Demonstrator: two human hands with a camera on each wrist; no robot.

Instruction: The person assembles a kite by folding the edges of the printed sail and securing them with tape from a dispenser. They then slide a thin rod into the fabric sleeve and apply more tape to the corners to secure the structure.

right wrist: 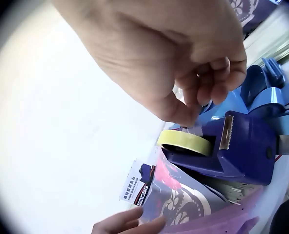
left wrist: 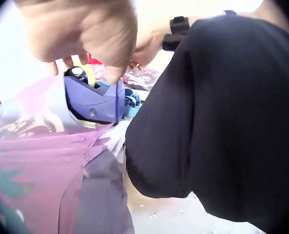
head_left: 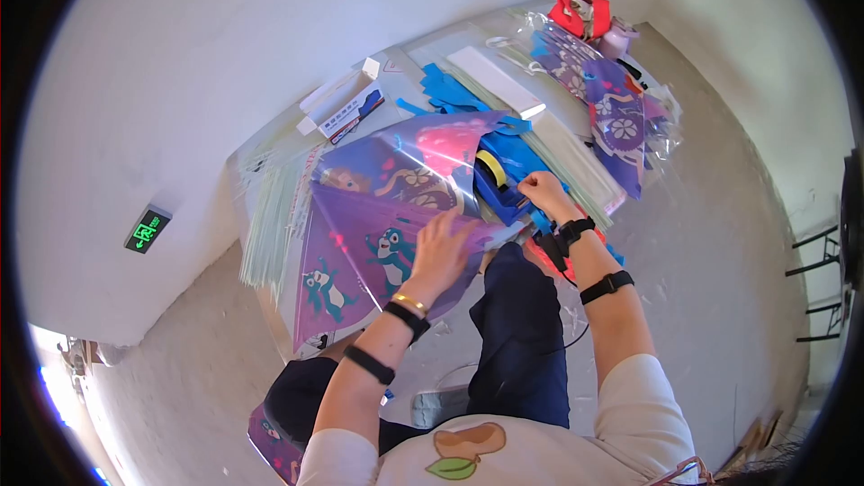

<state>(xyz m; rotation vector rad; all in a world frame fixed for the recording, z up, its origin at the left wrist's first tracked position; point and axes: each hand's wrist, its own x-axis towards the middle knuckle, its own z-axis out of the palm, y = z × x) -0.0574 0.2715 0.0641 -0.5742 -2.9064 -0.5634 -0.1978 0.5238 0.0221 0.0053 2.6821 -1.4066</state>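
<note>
A blue tape dispenser (head_left: 500, 199) with a yellow-cored roll (right wrist: 186, 142) stands beside purple printed film sheets (head_left: 360, 261). Just over the roll, my right hand (head_left: 551, 198) has its thumb and fingertips pinched together; in the right wrist view a small clear strip of tape (right wrist: 195, 130) shows at the tips of this hand (right wrist: 169, 58). My left hand (head_left: 438, 252) is over the right part of the printed sheets, its fingers loosely extended; whether they touch the film is unclear. From the left wrist view, this hand (left wrist: 81, 29) hangs above and in front of the dispenser (left wrist: 98, 100).
Blue strips (head_left: 445, 90) and bundled pale sticks (head_left: 576, 157) lie behind the dispenser. An open white box (head_left: 346, 108) stands at the back left, more clear sticks (head_left: 270, 216) at the left. Packed purple items (head_left: 621, 117) and a red item (head_left: 580, 13) are at the far right.
</note>
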